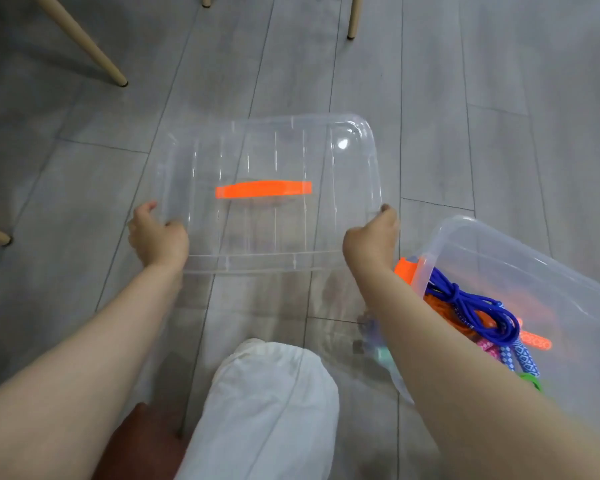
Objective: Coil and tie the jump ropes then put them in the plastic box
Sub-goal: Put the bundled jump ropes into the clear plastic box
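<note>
1. While both hands hold the clear lid [271, 161] above the floor [84, 188], the step in hand looks like closing the plastic box [520, 271], which sits low on the right, just beside the right forearm.
2. The left hand [156, 233] grips the lid's near left edge, fingers curled round the rim; the right hand [371, 237] grips the near right edge the same way, so each grip is pinching the lid.
3. The lid's long axis runs left to right across the view, its orange handle [264, 189] lying along that axis, and the far edge tips away from the person.
4. Inside the box lie the jump ropes: a coiled blue rope [471, 306] on top, an orange rope [440, 306] under it, with patterned handles [527, 355] pointing toward the near right.
5. To do this well, I judge the lid should swing right and turn until its long side matches the box's, which sits skewed to it.
6. Keep it level, seat one corner first, and check that no rope loop or handle sticks over the rim before pressing down.
</note>
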The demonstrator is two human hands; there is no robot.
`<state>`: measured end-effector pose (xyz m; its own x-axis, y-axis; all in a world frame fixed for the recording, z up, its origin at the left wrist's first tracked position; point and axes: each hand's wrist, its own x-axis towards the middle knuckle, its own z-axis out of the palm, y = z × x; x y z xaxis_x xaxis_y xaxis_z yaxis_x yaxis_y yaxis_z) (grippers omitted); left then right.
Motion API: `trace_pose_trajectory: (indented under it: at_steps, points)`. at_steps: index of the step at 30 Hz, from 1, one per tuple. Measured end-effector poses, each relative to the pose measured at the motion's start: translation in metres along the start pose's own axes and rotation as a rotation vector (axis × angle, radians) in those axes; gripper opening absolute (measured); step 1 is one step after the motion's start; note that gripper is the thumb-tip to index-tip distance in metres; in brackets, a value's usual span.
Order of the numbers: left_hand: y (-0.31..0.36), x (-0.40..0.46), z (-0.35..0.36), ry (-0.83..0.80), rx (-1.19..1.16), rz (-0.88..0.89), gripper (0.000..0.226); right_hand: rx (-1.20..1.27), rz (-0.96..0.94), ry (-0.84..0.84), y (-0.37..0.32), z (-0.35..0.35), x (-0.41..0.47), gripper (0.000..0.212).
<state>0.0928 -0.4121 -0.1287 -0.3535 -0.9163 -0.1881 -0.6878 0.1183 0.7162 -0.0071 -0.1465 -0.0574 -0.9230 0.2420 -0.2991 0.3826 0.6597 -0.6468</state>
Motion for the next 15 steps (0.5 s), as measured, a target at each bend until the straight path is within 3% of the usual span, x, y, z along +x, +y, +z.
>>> trace_pose_trajectory:
  at_steps: [7,13,15]
  points:
    - [0.065,-0.039,0.0,-0.065,-0.103,0.01,0.045,0.078,-0.203,0.203,-0.001,-0.089,-0.008,0.061]
    - [0.118,-0.109,0.005,-0.33,-0.116,0.075,0.028,0.094,-0.101,0.345,0.041,-0.174,-0.007,0.056]
    - [0.131,-0.136,0.007,-0.425,-0.106,0.095,0.041,0.088,-0.055,0.39,0.062,-0.203,-0.007,0.055]
